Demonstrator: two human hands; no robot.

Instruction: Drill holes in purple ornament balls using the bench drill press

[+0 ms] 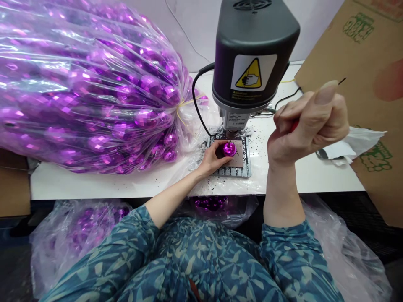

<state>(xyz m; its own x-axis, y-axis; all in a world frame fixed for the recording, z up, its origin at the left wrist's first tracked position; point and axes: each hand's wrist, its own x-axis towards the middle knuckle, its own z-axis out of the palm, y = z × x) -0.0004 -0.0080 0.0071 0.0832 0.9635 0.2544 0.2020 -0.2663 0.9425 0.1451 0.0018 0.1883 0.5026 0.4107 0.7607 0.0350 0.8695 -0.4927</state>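
Under the spindle of a small black bench drill press [256, 46], a shiny purple faceted ball [229, 149] sits on a brown square board [238, 158]. My left hand [212, 160] pinches the ball from its left side between thumb and fingers. The bit comes down onto the top of the ball; how deep it goes I cannot tell. To the right of the machine, my right hand [310, 123] is raised and closed. A bit of red shows in its fist and a thin dark spike [342, 81] sticks out past the thumb. The press's metal lever [267, 111] reaches toward its fingers.
A large tied clear bag of purple faceted balls [103, 92] fills the left. The slotted metal base [247, 172] stands on a white table [126, 186] strewn with black shavings. Cardboard box [362, 84] and crumpled white paper [343, 144] lie right. Another bag [82, 235] hangs below.
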